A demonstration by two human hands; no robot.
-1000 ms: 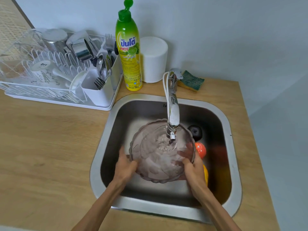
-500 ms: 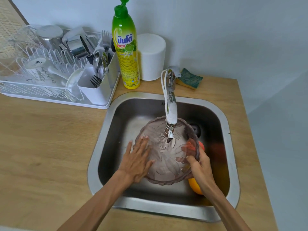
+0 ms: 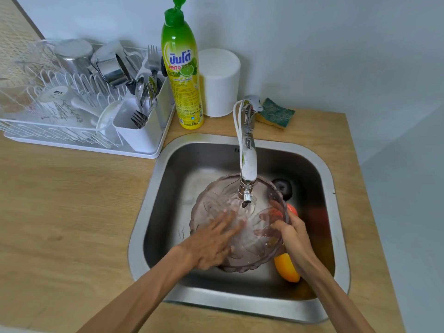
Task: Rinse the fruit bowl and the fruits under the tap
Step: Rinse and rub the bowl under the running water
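Now rinsing: fruit bowl [image 3: 242, 239] under the tap [image 3: 248, 164], right hand [image 3: 294, 233] fingers curled over its rim, left hand [image 3: 212, 241] fingers flat inside. Likely risk: wet bowl slipping onto orange fruit [image 3: 287, 269] beside it.

Left hand [image 3: 211, 243] fingers motion-blurred inside the fruit bowl [image 3: 216, 195]; contact with the bowl's floor unclear. Right hand [image 3: 294, 233] covers the bowl's right rim. Orange fruit [image 3: 286, 269] partly hidden behind right wrist and bowl. Red fruit [image 3: 292, 209] mostly hidden behind bowl rim. Dark round thing [image 3: 283, 187] behind the bowl, type unclear. Water stream below tap [image 3: 248, 164] too blurred to trace. Both forearms cut off at bottom edge.
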